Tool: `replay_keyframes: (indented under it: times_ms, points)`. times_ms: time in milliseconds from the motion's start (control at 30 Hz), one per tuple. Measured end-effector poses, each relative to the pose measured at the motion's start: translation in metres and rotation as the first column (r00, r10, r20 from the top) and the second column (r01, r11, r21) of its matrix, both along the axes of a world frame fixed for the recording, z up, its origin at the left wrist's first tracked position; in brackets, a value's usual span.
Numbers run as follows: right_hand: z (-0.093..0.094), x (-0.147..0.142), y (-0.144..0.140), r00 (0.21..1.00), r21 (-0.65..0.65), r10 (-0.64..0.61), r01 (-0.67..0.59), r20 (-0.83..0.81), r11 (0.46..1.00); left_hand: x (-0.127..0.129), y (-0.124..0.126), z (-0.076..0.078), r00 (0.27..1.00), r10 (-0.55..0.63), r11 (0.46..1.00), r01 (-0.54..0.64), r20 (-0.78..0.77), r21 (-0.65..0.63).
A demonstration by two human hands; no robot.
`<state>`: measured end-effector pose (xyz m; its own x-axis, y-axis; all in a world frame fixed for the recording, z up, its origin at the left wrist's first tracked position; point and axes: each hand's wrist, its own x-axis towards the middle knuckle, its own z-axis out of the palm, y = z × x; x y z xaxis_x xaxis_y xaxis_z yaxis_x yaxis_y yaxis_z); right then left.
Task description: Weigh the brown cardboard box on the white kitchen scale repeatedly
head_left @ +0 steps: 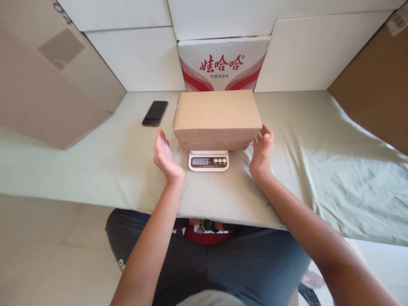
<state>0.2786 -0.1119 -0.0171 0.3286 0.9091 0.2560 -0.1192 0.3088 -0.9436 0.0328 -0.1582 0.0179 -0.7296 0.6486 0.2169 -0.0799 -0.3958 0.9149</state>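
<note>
Pale green cloth covers the tabletop (95, 157), which is hemmed in by white panels at the back and brown cardboard sheets leaning at either side. At centre I see a closed cardboard box (217, 117) resting on a small white kitchen scale (208, 161); only the scale's front strip, with its display and buttons, shows beneath the box. The box's long axis runs left to right across my view, so its two short ends face the two hands.

Left hand (165, 157): it stands just beside the left end of the box, apart from it, palm turned inward and somewhat upward, fingers extended. Its grip is released and holds nothing.

Right hand (262, 153): it lies at the lower right corner of the box, fingers lightly curled, fingertips at or very near the cardboard. I cannot tell whether they actually touch. Its grip too is released, with nothing enclosed. This hand is the nearer of the two to the box.

Both forearms reach forward from the near edge of the tabletop and converge slightly, bracketing the box between them, with the scale midway between the wrists.

A dark phone (155, 113) lies flat, left of the box and well apart from the left hand. Behind the box stands a white carton with red printed characters (222, 63).
</note>
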Motion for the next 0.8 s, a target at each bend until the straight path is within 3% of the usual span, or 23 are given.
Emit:
replay_keyframes:
  times_ms: [167,333,500,800]
  points:
    - [-0.005,0.008,0.018,0.992,-0.081,-0.084,0.077,-0.089,0.994,-0.034,0.042,-0.001,0.991,-0.111,0.994,0.113,-0.070,0.014]
    - [0.001,0.009,0.020,0.990,-0.156,-0.122,0.109,-0.072,0.982,-0.059,0.076,-0.015,0.988,-0.140,0.989,0.137,-0.062,-0.050]
    - [0.005,0.008,0.020,0.996,-0.109,-0.073,0.068,-0.050,0.992,-0.065,0.080,-0.024,0.974,-0.198,0.979,0.203,-0.108,0.031]
    - [0.005,0.010,0.026,0.998,-0.053,-0.018,0.015,-0.053,0.998,-0.050,0.075,-0.028,0.944,-0.279,0.956,0.291,-0.175,0.042]
